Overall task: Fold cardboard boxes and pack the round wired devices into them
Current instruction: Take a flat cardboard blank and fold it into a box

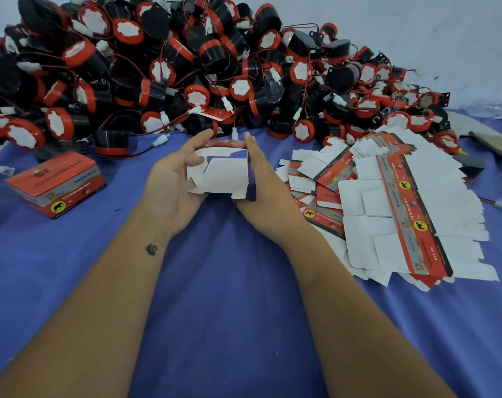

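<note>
Centrally: a box blank held between two hands

Centrally, above the blue cloth [229, 297], a partly folded cardboard box [221, 173] sits between both hands, white inner flaps facing the viewer, its red printed side turned away. The left hand [172, 185] cups its left edge, thumb lying across the white panel. The right hand [261, 179] presses its right side with fingers extended along the edge. Behind, a heap of round wired devices [186, 67], black with red rims, lies against the wall. Flat box blanks [393, 202] are spread at right; a finished box [57, 182] rests at left.
</note>
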A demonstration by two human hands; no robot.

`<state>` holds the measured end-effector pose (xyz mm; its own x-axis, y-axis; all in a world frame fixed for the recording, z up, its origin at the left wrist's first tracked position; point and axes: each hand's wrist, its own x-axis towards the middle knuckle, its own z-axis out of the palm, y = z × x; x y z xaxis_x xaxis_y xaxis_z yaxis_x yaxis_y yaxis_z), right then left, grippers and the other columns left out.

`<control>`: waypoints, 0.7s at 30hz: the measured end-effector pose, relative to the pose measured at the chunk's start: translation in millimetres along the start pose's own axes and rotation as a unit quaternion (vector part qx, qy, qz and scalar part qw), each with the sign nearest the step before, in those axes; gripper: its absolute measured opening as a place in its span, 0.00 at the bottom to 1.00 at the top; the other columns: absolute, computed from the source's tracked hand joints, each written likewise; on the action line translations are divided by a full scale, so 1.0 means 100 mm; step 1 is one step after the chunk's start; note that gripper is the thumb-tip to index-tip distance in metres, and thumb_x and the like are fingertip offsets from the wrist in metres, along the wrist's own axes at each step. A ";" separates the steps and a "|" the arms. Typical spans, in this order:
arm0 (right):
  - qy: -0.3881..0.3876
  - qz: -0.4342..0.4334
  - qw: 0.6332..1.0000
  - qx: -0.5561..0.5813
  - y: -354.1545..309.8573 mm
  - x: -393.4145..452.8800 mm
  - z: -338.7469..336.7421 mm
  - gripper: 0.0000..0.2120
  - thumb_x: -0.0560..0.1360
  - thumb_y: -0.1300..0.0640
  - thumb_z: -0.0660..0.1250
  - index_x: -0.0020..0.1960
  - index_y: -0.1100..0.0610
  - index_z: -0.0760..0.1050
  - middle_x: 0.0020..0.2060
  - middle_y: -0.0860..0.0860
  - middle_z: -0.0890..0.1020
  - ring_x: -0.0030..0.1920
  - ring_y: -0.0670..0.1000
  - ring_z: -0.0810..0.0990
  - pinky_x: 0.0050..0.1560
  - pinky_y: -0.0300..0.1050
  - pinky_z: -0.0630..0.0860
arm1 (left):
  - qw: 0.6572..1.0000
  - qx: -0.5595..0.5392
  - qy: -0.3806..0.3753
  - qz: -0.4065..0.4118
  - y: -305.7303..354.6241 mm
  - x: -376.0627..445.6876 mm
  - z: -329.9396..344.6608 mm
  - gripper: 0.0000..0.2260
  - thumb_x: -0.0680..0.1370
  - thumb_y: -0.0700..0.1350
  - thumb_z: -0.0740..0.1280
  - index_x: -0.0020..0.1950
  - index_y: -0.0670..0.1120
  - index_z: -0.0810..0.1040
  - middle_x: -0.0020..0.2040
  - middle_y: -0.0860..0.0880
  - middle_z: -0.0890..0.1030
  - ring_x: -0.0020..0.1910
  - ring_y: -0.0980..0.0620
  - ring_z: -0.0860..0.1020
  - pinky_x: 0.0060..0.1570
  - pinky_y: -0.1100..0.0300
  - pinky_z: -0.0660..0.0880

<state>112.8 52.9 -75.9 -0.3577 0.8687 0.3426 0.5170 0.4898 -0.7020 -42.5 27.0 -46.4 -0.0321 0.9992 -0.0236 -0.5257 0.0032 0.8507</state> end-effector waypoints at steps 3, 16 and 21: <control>-0.032 0.007 0.998 -0.048 -0.02 0.00 0.01 0.42 0.75 0.59 0.70 0.80 0.48 0.49 0.77 0.48 0.61 0.73 0.51 0.65 0.69 0.42 0.65 | 0.994 -0.109 -0.027 0.006 0.00 0.01 -0.06 0.27 0.75 0.47 0.59 0.76 0.50 0.66 0.58 0.45 0.81 0.58 0.43 0.79 0.65 0.49 0.72; 0.102 0.060 0.975 0.186 -0.11 -0.04 -0.11 0.23 0.75 0.51 0.71 0.69 0.44 0.73 0.60 0.47 0.80 0.63 0.48 0.77 0.66 0.53 0.73 | 0.885 0.401 0.022 0.236 -0.19 0.02 -0.03 0.35 0.75 0.43 0.75 0.73 0.60 0.58 0.71 0.68 0.60 0.75 0.54 0.61 0.73 0.48 0.65; 0.099 0.065 0.969 0.215 -0.11 -0.02 -0.08 0.23 0.75 0.56 0.70 0.69 0.45 0.74 0.64 0.46 0.78 0.65 0.46 0.75 0.67 0.51 0.72 | 0.839 0.445 0.007 0.313 -0.21 0.05 -0.08 0.38 0.71 0.53 0.73 0.73 0.64 0.55 0.71 0.73 0.59 0.71 0.69 0.58 0.68 0.67 0.59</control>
<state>113.9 45.9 -64.1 -0.1339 0.9390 0.3168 0.1606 0.3360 -0.9281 -38.1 32.1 -68.6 -0.0778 0.8152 0.5740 0.4397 -0.4886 0.7536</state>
